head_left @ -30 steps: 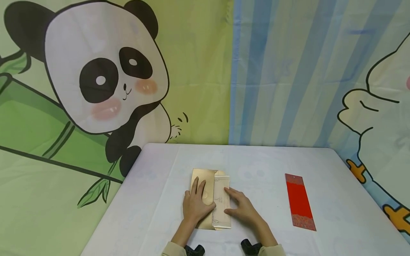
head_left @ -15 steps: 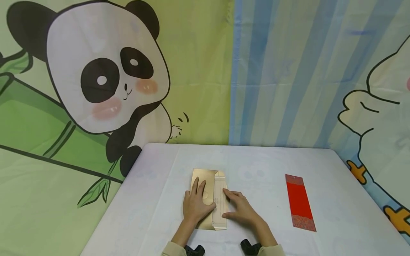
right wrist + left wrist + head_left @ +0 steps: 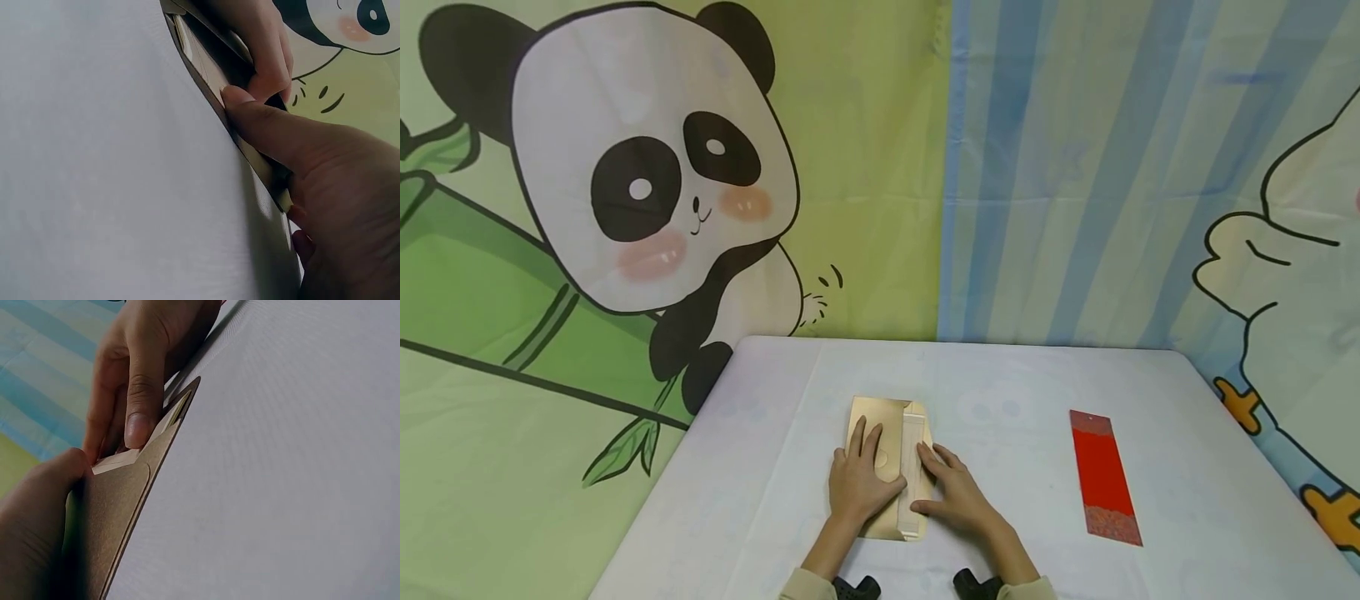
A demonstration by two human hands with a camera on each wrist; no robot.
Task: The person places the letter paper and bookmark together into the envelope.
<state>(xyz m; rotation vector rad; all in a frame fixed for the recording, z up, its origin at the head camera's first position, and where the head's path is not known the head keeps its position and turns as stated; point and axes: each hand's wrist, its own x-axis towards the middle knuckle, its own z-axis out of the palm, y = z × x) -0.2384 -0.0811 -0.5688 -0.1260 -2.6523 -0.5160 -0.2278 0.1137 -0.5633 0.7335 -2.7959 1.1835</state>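
Observation:
A gold-tan envelope (image 3: 886, 408) lies on the white table, its opening facing right. Folded pale paper with thin line drawings (image 3: 912, 475) sits partly inside, a narrow strip still showing at the opening. My left hand (image 3: 859, 483) presses flat on the envelope, fingers spread and thumb near its mouth. The right hand (image 3: 955, 492) holds the paper by its outer edge, thumb toward the near end and index finger farther up. In the left wrist view the right thumb (image 3: 140, 406) lies on the paper; in the right wrist view the other fingers are partly hidden behind it.
A red strip with patterned ends (image 3: 1105, 475) and a small hole lies on the table (image 3: 1000, 383) to the right. Black wrist devices (image 3: 857, 587) show at both cuffs. Behind stands a printed curtain (image 3: 865, 167) with a panda.
My right hand has moved left, sliding the folded paper deeper into the envelope, so a narrower strip shows. The left hand has stayed in place on the envelope.

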